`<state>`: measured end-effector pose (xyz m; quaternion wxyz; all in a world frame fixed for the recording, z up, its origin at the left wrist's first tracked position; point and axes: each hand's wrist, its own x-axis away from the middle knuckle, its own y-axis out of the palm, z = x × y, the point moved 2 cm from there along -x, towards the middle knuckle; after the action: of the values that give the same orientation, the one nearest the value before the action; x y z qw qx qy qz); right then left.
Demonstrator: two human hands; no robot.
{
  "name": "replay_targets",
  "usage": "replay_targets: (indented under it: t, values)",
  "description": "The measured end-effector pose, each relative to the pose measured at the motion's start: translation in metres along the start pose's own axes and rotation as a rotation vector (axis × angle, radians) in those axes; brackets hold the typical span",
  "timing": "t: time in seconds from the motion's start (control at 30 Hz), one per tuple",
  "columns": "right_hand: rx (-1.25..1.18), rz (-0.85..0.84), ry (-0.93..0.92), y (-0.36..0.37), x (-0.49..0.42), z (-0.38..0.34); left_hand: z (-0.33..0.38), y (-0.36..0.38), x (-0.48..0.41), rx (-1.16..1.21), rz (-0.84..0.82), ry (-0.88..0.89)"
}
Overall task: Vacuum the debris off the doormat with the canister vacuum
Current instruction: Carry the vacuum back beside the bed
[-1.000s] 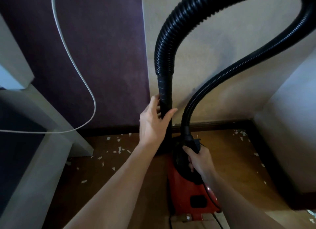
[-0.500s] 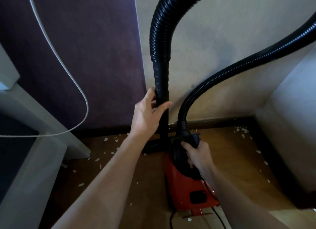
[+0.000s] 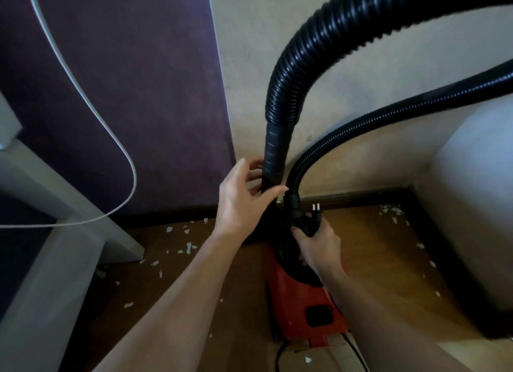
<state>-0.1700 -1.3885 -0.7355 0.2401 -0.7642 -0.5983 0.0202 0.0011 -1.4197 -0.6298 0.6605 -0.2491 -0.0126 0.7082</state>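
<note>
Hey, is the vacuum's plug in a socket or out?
Out. The plug sits in the right hand, its two prongs bare.

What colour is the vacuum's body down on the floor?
The vacuum body is red with black parts, seen best in the head view.

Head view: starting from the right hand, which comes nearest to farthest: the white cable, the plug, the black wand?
1. Plug, gripped in the right hand.
2. Black wand, upright, just to its left.
3. White cable, far left.
</note>
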Motion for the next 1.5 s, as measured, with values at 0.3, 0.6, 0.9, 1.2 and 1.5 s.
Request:
replay_targets:
  t: [0.3,0.6,0.9,1.2,1.5]
  values:
    - [0.295,0.0,-0.047,-0.008,0.019,0.009,0.0,-0.006,-0.008,0.048,0.145,-0.144]
    - [0.228,-0.038,-0.095,0.002,0.011,0.012,0.001,0.0,-0.016,0.053,0.095,-0.144]
    - [0.159,0.0,-0.117,0.006,-0.005,0.007,-0.007,0.01,-0.022,0.03,0.042,-0.103]
    - [0.221,-0.034,-0.033,0.008,-0.021,-0.003,-0.013,0.015,-0.034,0.047,0.086,-0.124]
    - [0.422,0.049,-0.049,0.008,-0.011,-0.004,-0.018,0.014,-0.016,-0.02,-0.034,-0.073]
